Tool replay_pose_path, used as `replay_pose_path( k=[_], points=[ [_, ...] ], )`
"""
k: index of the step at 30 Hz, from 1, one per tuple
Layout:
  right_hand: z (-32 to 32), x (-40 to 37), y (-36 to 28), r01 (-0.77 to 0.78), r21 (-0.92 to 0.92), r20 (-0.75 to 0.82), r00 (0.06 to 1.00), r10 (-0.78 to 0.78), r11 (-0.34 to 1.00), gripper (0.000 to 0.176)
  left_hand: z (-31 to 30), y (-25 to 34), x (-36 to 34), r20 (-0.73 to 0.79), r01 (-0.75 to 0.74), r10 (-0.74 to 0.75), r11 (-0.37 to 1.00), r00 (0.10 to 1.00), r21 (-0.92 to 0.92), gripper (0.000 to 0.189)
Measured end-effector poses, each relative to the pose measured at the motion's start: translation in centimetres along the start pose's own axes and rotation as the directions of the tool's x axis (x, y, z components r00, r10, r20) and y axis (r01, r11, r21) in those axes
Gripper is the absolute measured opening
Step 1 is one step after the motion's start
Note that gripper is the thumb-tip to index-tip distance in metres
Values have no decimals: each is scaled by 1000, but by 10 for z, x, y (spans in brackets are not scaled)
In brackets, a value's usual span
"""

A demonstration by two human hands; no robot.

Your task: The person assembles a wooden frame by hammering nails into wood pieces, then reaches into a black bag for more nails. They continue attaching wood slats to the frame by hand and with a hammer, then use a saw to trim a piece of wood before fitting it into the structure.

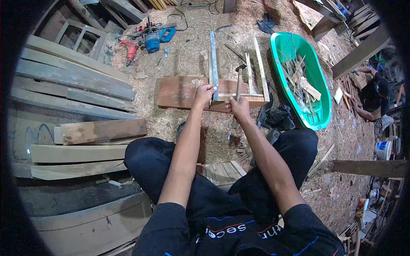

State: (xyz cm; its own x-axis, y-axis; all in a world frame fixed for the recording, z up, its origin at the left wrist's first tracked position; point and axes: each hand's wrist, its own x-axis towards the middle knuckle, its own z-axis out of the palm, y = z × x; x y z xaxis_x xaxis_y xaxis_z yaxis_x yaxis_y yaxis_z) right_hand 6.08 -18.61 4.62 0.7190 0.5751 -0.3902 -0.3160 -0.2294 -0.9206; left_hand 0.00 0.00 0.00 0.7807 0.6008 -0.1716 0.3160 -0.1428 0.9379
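Observation:
My left hand (206,94) is closed at the near end of a long, narrow grey-blue metal bar (214,59), which points away from me across a reddish-brown wooden board (179,91). Beside it, my right hand (239,107) is wrapped round the wooden handle of a hammer (238,83); its dark head lies at the far end. A lighter wood strip (252,99) runs along the board's right side, close to my right hand. Thin wooden sticks (261,68) extend beyond the board on the right. Sawdust lies in a small heap on the board.
A green tub (326,98) of wood scraps stands to the right. Stacked planks (81,98) line the left. A red drill (129,52) and a blue power tool (152,41) lie on the sawdust-covered floor. Another person (376,94) crouches at far right.

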Motion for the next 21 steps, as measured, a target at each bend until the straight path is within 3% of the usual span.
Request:
replay_pose_path(
  k=[5, 8, 11, 14, 17, 21],
  points=[
    [3, 11, 7, 84, 301, -24, 996, -81, 950, 19, 2, 16, -10, -14, -19, 17, 994, 1000, -106, 24],
    [4, 3, -2, 5, 307, 36, 999, -17, 952, 19, 5, -2, -2, -3, 31, -32, 971, 999, -239, 24],
    [7, -3, -7, -38, 194, 47, 998, 29, 980, 22, 7, -8, 0, 12, 45, -43, 948, 999, -316, 24],
    [8, -6, -12, 14, -10, 17, 1000, -14, 1000, 26, 0, 12, -12, 10, 53, -52, 975, 999, -216, 24],
    [8, 9, 2, 59, -13, 23, 998, -59, 998, 23, 2, 5, -8, -34, 51, -57, 983, 998, -177, 23],
    [17, 6, -1, 38, 204, 18, 999, -42, 978, 22, 2, 0, -4, 6, 43, -42, 961, 999, -272, 22]
  ],
)
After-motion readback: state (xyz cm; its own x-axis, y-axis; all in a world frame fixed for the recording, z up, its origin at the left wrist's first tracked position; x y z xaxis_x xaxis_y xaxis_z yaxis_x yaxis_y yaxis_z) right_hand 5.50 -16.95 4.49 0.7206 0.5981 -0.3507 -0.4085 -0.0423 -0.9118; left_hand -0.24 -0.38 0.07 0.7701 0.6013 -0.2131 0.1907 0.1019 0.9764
